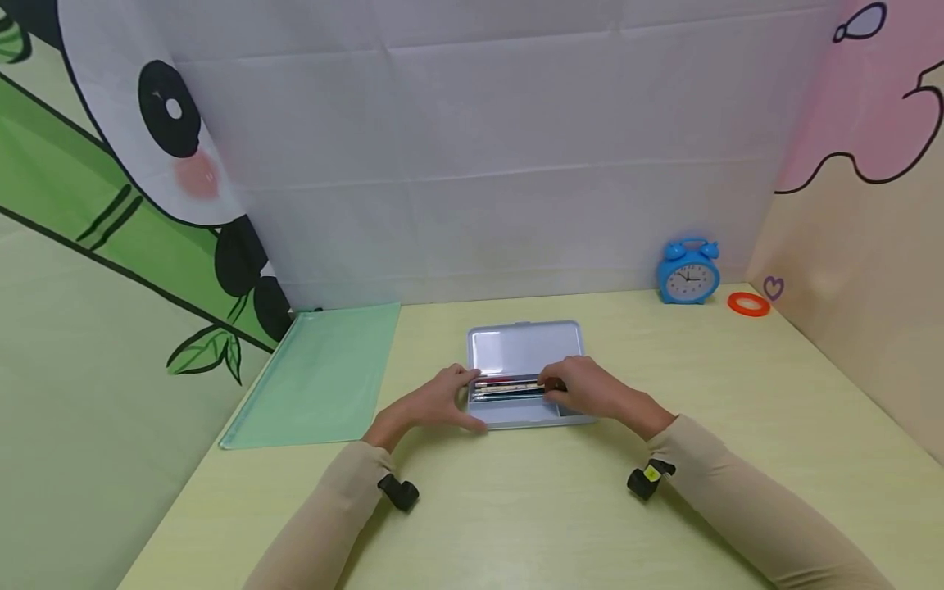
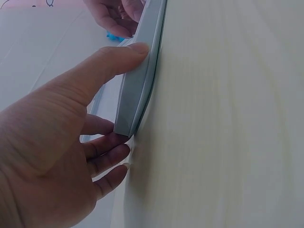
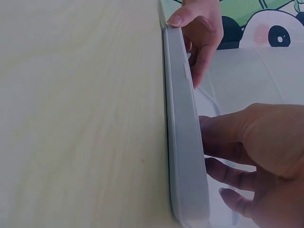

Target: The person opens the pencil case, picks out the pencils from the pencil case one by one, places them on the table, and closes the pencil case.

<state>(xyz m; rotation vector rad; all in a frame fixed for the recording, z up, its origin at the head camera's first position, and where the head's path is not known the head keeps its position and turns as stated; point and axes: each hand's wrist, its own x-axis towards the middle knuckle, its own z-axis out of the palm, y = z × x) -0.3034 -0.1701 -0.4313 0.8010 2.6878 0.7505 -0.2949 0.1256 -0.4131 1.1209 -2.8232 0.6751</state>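
An open, pale grey pencil case lies on the table, its lid tipped back. Several pencils lie lengthwise in its tray. My left hand grips the case's left end; in the left wrist view the thumb presses the front wall and the fingers bend around the corner. My right hand reaches into the tray with bent fingers at the pencils' right ends. A small dark patch shows between its thumb and fingers, and I cannot tell what it holds. The case wall hides those fingertips in the right wrist view.
A green translucent sheet or folder lies left of the case. At the back right stand a blue alarm clock and, flat beside it, an orange-red ring. Printed cloth walls border the table.
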